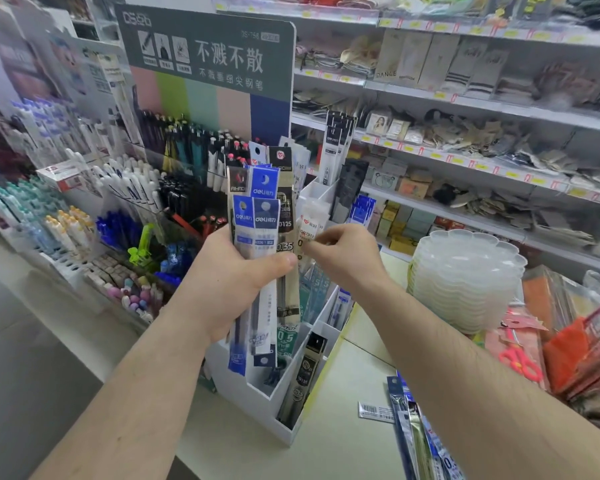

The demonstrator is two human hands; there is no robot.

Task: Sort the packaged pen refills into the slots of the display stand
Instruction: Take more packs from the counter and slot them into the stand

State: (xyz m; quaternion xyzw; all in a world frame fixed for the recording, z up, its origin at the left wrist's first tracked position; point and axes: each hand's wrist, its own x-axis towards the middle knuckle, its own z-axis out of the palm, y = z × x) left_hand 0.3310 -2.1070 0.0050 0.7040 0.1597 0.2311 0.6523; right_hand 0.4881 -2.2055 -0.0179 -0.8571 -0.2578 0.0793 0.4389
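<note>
Refill packets (257, 216), blue and black headers, fanned in left hand (234, 282)

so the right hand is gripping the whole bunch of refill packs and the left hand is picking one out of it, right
Not quite: the hands are swapped. In the head view the left hand grips the bunch of refill packs, and the right hand pinches one pack at the bunch's edge, above the white display stand.
</note>
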